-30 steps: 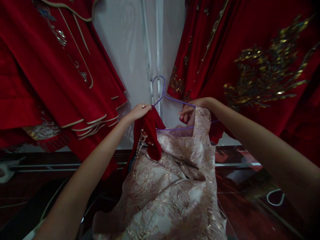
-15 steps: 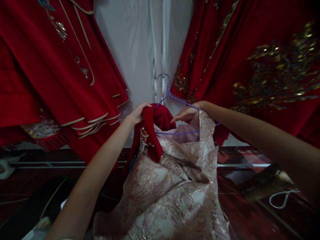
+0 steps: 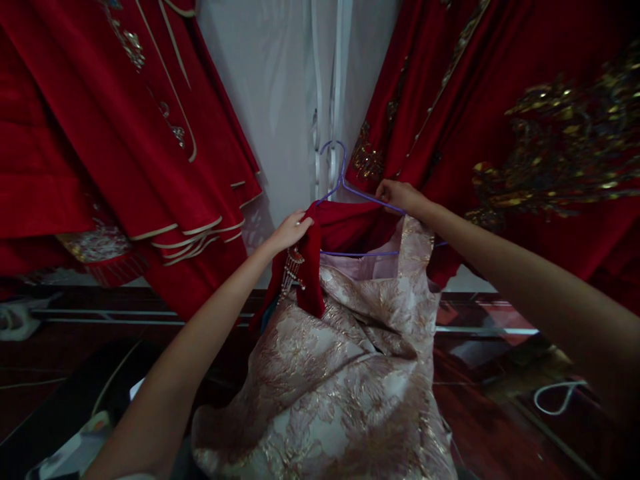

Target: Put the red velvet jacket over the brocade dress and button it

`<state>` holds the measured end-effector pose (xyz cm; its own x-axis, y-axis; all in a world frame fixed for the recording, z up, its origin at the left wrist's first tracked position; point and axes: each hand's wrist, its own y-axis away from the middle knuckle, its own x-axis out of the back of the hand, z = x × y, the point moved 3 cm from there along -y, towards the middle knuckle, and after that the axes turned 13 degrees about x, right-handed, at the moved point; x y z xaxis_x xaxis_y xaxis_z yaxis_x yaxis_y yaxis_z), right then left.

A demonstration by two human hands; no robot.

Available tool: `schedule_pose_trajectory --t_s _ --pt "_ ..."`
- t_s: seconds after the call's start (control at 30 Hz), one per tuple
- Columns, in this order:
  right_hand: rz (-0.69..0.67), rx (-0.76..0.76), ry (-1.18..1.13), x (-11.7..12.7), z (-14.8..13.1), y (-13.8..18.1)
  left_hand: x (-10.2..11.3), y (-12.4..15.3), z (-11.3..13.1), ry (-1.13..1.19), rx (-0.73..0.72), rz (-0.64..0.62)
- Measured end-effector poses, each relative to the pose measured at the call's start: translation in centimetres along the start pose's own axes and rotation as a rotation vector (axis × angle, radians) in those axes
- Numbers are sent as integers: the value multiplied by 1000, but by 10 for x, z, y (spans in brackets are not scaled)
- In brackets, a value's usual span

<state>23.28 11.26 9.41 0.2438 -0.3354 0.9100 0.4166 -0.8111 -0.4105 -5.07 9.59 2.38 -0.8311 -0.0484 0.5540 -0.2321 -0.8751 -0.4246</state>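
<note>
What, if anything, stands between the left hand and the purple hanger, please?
The red garment does: the left hand grips its edge, and the cloth covers the end of the purple hanger on that side. The hook above is uncovered.

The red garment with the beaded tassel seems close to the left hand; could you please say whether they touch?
Touching: the head view shows the left hand gripping the red garment at its upper edge.

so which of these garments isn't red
The pale pink brocade dress at centre; the left garments, right garments and beaded cloth in the left hand are red.
</note>
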Motion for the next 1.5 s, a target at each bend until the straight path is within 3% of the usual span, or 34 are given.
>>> schedule_pose_trajectory --t_s 0.2,0.4,0.6,0.67,0.8,0.93,1.0,1.2,1.33,1.5 --pt "79 -191 221 31 15 33 -1 5 6 -57 -49 -2" --pt "123 -226 532 60 28 81 -4 11 8 -185 -109 57" --pt "101 -294 498 81 -3 141 -12 17 15 -290 -131 81" --pt "131 -314 248 75 -18 151 -12 21 16 -295 -129 100" --pt "124 -288 -391 35 -32 148 -7 34 17 -311 -92 208" --pt "463 -342 -460 0 -21 125 -10 51 25 -338 -86 320" --pt "563 -318 -440 -17 -27 110 -15 56 29 -387 -87 330" --pt "246 113 -772 -65 -104 75 -15 57 28 -486 -61 355" --pt "260 89 -871 -69 -115 81 -16 65 30 -518 -99 317" --pt "281 113 -909 -72 -111 86 -48 91 55 -549 -124 274"
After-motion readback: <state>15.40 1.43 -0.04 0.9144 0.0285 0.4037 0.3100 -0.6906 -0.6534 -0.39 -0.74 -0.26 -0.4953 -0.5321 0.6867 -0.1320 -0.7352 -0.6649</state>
